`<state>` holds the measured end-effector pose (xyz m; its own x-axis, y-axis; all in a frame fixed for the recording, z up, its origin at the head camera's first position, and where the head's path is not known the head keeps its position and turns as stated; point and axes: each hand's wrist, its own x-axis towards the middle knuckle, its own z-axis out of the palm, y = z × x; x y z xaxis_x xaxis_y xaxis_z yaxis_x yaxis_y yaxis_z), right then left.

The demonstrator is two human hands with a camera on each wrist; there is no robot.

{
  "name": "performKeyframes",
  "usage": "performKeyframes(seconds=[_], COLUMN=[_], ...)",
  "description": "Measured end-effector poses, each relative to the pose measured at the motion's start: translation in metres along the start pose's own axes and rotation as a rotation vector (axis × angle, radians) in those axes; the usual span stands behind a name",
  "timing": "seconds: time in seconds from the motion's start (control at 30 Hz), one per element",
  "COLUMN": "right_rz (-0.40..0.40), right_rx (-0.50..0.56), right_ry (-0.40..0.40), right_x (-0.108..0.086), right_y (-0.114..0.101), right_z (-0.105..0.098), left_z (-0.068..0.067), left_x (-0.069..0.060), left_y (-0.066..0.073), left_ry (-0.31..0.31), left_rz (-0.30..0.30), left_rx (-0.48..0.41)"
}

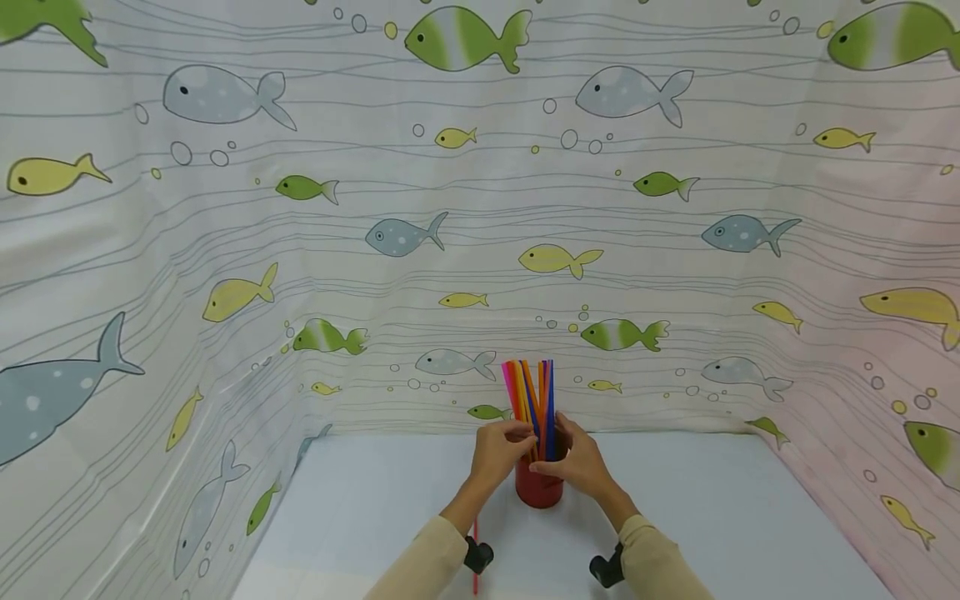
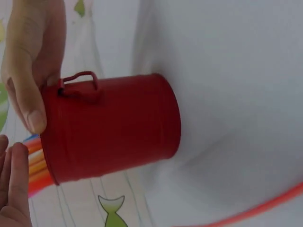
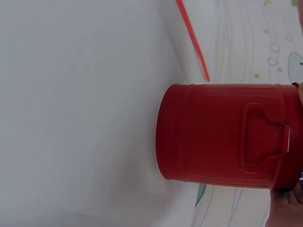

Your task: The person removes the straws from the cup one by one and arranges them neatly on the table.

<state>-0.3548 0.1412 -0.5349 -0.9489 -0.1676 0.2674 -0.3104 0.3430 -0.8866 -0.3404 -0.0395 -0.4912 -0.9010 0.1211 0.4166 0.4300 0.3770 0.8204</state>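
A red metal cup stands upright, holding several coloured sticks in pink, orange and blue. My right hand grips its rim from the right; the left wrist view shows that thumb against the red wall. Beside the sticks, at the cup's left, is my left hand, its fingers fairly straight in the left wrist view; whether they touch the sticks is unclear. The right wrist view shows the cup with its side handle and part of my right hand.
One thin red stick lies on the white table, beneath and beside my left wrist. Behind the table and at both sides hangs a cloth printed with fish.
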Motion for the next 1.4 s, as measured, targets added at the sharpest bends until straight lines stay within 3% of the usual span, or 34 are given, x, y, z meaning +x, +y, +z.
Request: performKeyframes(seconds=[0.13, 0.4, 0.57, 0.97, 1.23, 1.4], right_rz=[-0.006, -0.021, -0.033, -0.045, -0.059, -0.052], right_rx=[-0.007, -0.014, 0.007, 0.012, -0.004, 0.017], right_ry=[0.001, 0.000, -0.010, -0.016, -0.014, -0.009], right_x=[0.001, 0.003, 0.004, 0.008, 0.005, 0.000], right_y=[0.000, -0.001, -0.003, -0.008, -0.002, 0.001], right_z=[-0.001, -0.001, -0.001, -0.001, -0.002, -0.002], left_z=[0.011, 0.025, 0.028, 0.033, 0.033, 0.034], left_x=[0.008, 0.018, 0.021, 0.028, 0.025, 0.021], left_y=[0.002, 0.000, -0.001, 0.000, -0.005, -0.007], left_ry=[-0.005, 0.043, 0.052, 0.088, 0.129, 0.119], left_rz=[0.007, -0.027, -0.067, -0.082, 0.021, -0.006], left_rx=[0.036, 0.116, 0.146, 0.231, 0.255, 0.225])
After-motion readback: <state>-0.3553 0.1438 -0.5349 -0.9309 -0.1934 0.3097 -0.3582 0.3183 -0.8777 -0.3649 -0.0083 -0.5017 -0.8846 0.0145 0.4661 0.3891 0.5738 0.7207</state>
